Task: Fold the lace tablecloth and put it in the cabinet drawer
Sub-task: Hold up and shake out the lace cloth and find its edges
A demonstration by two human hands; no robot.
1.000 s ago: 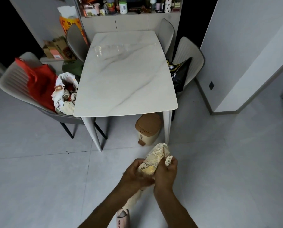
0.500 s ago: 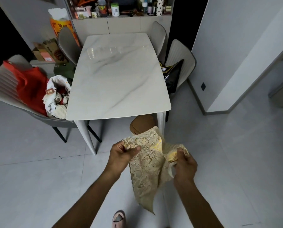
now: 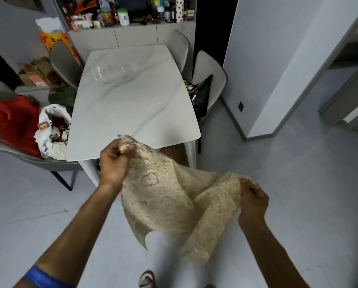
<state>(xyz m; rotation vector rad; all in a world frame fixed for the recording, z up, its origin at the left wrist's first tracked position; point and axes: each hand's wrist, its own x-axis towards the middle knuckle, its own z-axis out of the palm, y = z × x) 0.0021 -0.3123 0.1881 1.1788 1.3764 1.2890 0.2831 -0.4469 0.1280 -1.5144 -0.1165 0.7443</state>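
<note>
Head: marble table (image 3: 132, 104), grey floor (image 3: 298, 183).

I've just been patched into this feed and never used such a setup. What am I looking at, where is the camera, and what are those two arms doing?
There is no machine: these are a person's bare arms, filmed by one wide-angle camera worn on their head, looking forward and down. The left hand and the right hand each pinch an edge of the cream lace tablecloth, spread between them above the floor. Ahead stands a white marble table with chairs round it; one chair on the left carries a red bag. Behind is a cabinet with bottles on top.
</note>
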